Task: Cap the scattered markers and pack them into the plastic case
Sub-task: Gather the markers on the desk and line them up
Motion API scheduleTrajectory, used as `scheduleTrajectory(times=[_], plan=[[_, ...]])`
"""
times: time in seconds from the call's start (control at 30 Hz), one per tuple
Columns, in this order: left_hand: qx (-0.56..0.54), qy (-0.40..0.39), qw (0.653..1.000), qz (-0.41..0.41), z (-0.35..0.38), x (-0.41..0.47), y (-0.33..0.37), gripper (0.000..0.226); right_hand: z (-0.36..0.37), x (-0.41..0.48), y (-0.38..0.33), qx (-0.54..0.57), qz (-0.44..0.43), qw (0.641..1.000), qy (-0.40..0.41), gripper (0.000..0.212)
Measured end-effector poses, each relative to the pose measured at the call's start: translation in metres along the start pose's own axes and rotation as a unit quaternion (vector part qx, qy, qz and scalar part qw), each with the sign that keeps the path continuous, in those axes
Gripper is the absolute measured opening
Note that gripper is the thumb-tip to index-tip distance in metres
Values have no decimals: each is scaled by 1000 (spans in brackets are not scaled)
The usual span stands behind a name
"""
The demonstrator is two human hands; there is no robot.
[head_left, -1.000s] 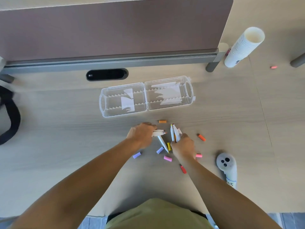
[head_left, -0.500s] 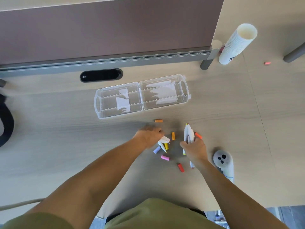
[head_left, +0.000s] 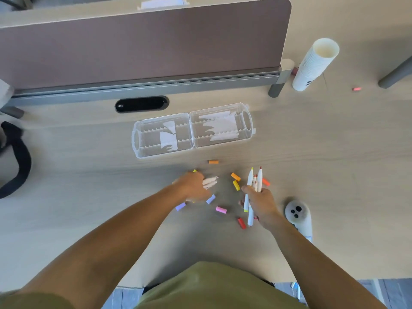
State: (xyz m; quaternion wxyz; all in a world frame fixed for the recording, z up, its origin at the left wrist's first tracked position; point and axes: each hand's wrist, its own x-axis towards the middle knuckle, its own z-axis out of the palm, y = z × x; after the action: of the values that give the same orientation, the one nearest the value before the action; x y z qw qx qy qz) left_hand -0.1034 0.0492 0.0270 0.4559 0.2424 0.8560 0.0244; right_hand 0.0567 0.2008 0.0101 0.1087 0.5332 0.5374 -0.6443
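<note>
While the right hand (head_left: 263, 204) grips at least three uncapped markers (head_left: 259, 179), tips pointing away, the left hand (head_left: 192, 186) clasps a second bundle (head_left: 209, 182), count unclear. Eight loose caps (head_left: 221, 209) lie scattered around both hands. Beyond them, one clear plastic case (head_left: 151, 139) lies open flat, showing two halves.

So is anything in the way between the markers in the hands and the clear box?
Nothing really. Only a small orange cap lies on the table between the markers and the open plastic case; lifted markers should pass above it.
</note>
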Motion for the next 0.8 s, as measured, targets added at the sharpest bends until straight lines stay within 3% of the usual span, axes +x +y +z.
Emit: scheduleTrajectory(times=[0.1,0.2,0.37,0.43,0.6,0.7,0.8], plan=[[-110,9,993,-40,-1,-19,-5,16,9,-8,-3,46,-4,998,-41,12],[-240,-9,969,-58,2,-37,-15,19,16,-18,-7,18,-32,998,-53,7],[-458,-15,886,-73,13,-64,-27,27,25,-35,-7,-15,-82,995,-59,4],[-477,12,876,-73,16,-69,-30,29,28,-38,-7,-27,-107,993,-52,14],[-531,87,842,-39,22,-90,-26,9,37,-47,-8,-29,-196,977,-73,20],[-539,170,825,-23,33,-92,-27,32,49,-48,-2,-36,-225,971,-75,17],[-523,250,814,-26,44,-97,-28,35,62,-47,13,-57,-271,959,-56,21]])
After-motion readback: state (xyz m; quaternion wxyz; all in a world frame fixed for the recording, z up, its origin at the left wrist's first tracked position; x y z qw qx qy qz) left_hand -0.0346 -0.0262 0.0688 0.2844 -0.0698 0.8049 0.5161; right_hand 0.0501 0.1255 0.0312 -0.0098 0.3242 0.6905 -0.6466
